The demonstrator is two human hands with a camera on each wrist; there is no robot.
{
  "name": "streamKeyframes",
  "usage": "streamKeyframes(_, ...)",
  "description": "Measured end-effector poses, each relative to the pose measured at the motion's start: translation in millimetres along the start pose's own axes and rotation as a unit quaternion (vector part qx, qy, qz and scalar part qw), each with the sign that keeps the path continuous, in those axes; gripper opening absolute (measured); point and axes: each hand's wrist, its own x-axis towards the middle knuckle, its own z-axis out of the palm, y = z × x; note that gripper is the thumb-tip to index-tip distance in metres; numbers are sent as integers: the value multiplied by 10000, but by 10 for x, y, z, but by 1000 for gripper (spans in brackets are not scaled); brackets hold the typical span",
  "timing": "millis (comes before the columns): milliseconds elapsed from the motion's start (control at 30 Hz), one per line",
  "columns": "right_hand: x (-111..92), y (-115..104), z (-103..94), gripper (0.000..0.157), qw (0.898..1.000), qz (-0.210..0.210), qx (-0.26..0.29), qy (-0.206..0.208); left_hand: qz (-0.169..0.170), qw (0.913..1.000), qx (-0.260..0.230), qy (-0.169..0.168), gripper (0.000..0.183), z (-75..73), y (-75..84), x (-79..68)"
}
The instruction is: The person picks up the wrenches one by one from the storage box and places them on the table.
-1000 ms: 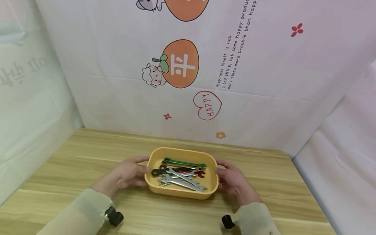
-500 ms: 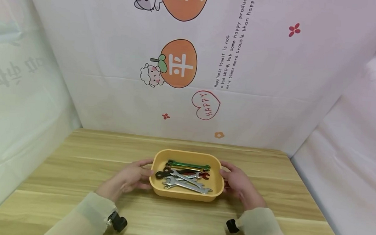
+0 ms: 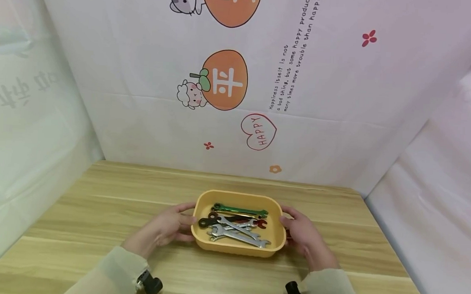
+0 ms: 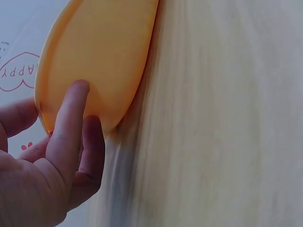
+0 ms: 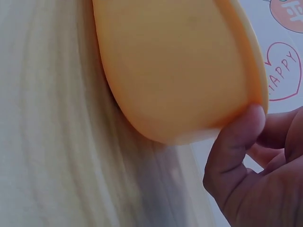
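Note:
A yellow plastic bin stands between my two hands on the wooden table. Inside lie several wrenches: a green wrench along the back, a silver wrench at the front, and black, gold and red ones partly covered in the pile. My left hand grips the bin's left end, its fingers spread against the outer wall, as the left wrist view shows. The opposite end is held by my right hand; in the right wrist view its thumb presses the wall near the rim.
The wooden table runs back to a white printed sheet hung behind it. White sheets also hang along the left and right sides. A small black camera is strapped at the left wrist, another black camera at the right.
The bin has slid to the right and slightly nearer to me, both hands moving along with it. The wrenches keep their arrangement inside.

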Motion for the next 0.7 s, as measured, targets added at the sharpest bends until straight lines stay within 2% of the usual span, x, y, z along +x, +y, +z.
streamKeyframes(267, -86, 51, 18, 42, 9997, -70, 80, 212, 84, 10000, -9, -35, 62, 76, -37, -73)
streamKeyframes(500, -147, 87, -9, 41, 9992, -119, -92, 374, 85, 9999, -47, -75, 65, 129, -77, -106)
streamKeyframes(700, -164, 106, -17, 41, 9992, -137, 79, 364, 119, 9999, -32, -116, 63, 142, -80, -140)
